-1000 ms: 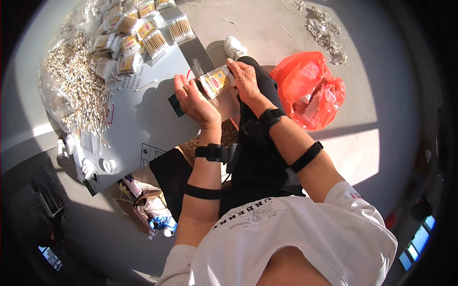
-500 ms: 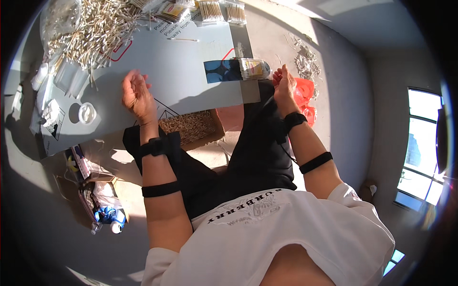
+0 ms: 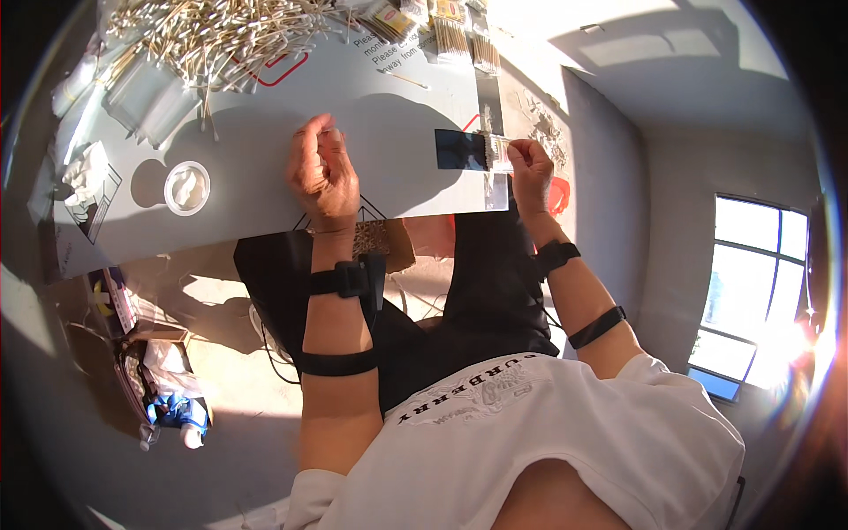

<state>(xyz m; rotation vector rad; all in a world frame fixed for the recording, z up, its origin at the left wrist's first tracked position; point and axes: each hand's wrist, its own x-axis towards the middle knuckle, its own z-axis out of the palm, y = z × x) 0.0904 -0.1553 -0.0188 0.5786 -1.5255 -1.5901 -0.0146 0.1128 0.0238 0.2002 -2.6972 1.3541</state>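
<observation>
At the table's right edge, my right hand [image 3: 532, 177] pinches the end of a small clear packet of cotton swabs [image 3: 497, 154]. The packet's other end lies against a dark blue rectangular sheet [image 3: 460, 150] on the grey tabletop [image 3: 256, 159]. My left hand [image 3: 325, 177] is raised over the near middle of the table, fingers bent and close together. Whether anything is between its fingertips is hidden. Loose cotton swabs [image 3: 212, 40] form a large heap at the far left. A single swab [image 3: 410, 80] lies apart from them.
Filled swab packets [image 3: 452, 37] lie along the far edge. Clear empty bags [image 3: 155, 102], a round white tub [image 3: 187, 188] and crumpled white tissue [image 3: 87, 174] are at left. A box of swabs [image 3: 380, 240] stands below the table, red plastic [image 3: 558, 194] beyond my right hand.
My right hand, apart from the swab packet earlier, now grips its end. My left hand has moved right over the table. The whole view has shifted with my head.
</observation>
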